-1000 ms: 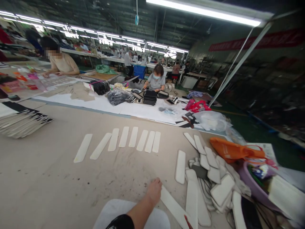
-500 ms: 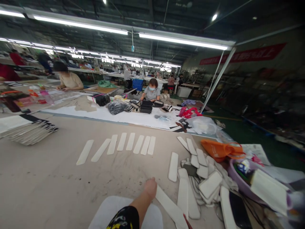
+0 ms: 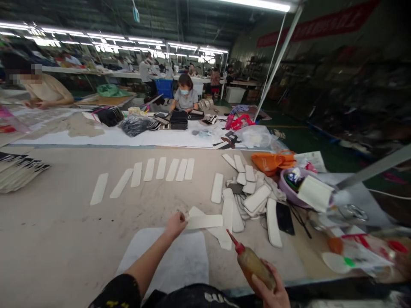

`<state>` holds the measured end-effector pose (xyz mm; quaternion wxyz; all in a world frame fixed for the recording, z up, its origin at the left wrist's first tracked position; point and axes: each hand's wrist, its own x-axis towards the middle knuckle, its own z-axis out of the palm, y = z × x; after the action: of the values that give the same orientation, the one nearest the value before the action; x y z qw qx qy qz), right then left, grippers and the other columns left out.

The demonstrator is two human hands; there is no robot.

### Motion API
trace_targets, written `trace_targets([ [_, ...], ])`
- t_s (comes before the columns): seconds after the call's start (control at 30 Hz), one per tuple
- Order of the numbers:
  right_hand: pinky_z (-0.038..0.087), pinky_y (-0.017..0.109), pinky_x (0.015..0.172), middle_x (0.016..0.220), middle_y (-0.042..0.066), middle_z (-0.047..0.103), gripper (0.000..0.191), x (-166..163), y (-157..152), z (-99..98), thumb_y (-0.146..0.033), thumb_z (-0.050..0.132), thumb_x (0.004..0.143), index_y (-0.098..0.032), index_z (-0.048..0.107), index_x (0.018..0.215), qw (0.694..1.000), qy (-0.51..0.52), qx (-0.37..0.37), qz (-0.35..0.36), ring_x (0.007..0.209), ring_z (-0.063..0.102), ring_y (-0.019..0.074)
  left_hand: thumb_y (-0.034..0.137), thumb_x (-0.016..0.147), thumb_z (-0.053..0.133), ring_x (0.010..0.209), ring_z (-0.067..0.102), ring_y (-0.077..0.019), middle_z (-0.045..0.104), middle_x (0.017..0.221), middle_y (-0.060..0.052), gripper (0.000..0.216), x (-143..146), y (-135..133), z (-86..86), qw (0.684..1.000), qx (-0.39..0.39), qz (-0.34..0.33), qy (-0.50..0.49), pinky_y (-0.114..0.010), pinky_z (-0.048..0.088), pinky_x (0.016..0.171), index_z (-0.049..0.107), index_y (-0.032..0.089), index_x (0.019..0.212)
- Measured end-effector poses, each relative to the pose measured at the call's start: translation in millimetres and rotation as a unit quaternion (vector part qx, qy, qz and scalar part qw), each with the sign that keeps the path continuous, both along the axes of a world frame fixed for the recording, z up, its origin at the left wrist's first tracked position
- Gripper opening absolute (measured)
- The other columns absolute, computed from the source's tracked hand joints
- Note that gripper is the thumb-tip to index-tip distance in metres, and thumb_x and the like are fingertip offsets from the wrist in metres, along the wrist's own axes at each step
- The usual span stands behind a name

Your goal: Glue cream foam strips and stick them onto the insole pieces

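My left hand pinches one end of a long cream strip just above the table. Other cream pieces lie beneath and beside that strip. In my right hand is a squeeze bottle of brownish liquid, its red nozzle tilted up toward the strip. A white sheet lies on the table in front of me, under my left forearm. Farther off, several cream strips with rounded ends stand in a loose row. To the right is a heap of padded cream pieces.
A black phone, a lilac basin and an orange bag sit on the right. Stacked black-edged pieces lie at far left. Across the table a co-worker handles black pieces; another person works at left.
My view has turned down and right. The left hand has brought the strip to lie nearly level, and the bottle in my right hand has come fully into view.
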<state>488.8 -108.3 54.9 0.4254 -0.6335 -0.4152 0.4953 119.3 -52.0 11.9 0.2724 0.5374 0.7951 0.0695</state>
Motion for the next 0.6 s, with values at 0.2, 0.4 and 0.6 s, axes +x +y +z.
trace_targets([
  [0.2,0.05,0.029,0.086,0.117,0.009,0.06,0.063,-21,9,-13.8,-0.043,0.078,0.056,-0.018,0.054,0.109,0.997,0.035,-0.001,0.073,0.105,0.058,0.0269,0.03,0.075,0.052,0.08,0.064,-0.0161,0.067,0.092,-0.005,0.016,-43,-115,-17.3,0.971,0.054,0.231,-0.023,-0.026,0.046,0.076,0.058,0.018,0.084],
  [0.4,0.051,0.033,0.085,0.112,0.009,0.063,0.058,-58,21,-24.0,-0.041,0.076,0.059,-0.019,0.056,0.108,0.981,0.035,0.004,0.192,0.098,0.061,0.0265,0.036,0.081,0.045,0.094,0.063,-0.0223,0.069,0.099,-0.01,0.034,-61,-187,-44.6,0.915,0.054,0.399,0.016,-0.031,0.046,0.085,0.067,0.015,0.096],
  [0.6,0.05,0.043,0.087,0.11,0.011,0.063,0.054,-110,28,-28.5,-0.037,0.076,0.059,-0.018,0.055,0.105,0.957,0.037,0.043,0.284,0.097,0.062,0.0281,0.032,0.084,0.043,0.103,0.06,-0.0237,0.068,0.104,-0.012,0.037,-61,-184,-55.3,0.934,0.047,0.354,0.028,-0.031,0.043,0.091,0.068,0.01,0.1],
])
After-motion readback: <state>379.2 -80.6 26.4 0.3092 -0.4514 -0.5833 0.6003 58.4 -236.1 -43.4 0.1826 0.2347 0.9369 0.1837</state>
